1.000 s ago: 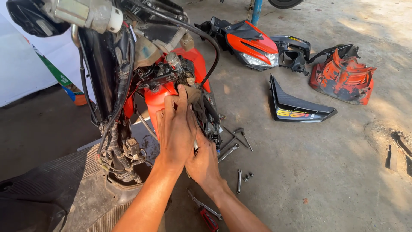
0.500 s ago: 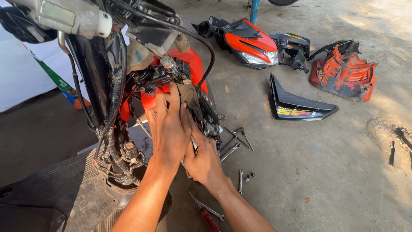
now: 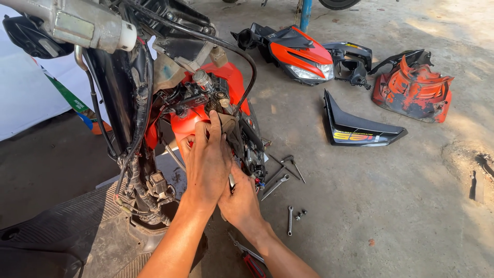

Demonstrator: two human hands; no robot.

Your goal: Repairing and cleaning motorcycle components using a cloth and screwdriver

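Note:
A stripped scooter point(image 3: 128, 103) stands in front of me, its black frame, cables and red front fender point(image 3: 188, 121) bare. My left hand point(image 3: 206, 159) lies flat against the parts beside the fender, fingertips up on a grey-tan piece point(image 3: 229, 126). Whether it grips that piece is hidden. My right hand point(image 3: 241, 203) sits just below and partly behind the left, fingers curled around a thin silver tool point(image 3: 231, 181) that points up into the mechanism. A black cable point(image 3: 247, 62) arcs over both hands.
Wrenches point(image 3: 275, 185), a T-handle tool point(image 3: 293, 164) and small bolts point(image 3: 299, 213) lie on the concrete right of my hands. Removed body panels lie farther off: a red-black front cover point(image 3: 298, 54), a black side panel point(image 3: 360, 128), an orange part point(image 3: 414, 87). A red-handled tool point(image 3: 252, 262) lies below.
Both hands stay pressed together at the same spot on the fender area, shifting only slightly. The view has tilted a little.

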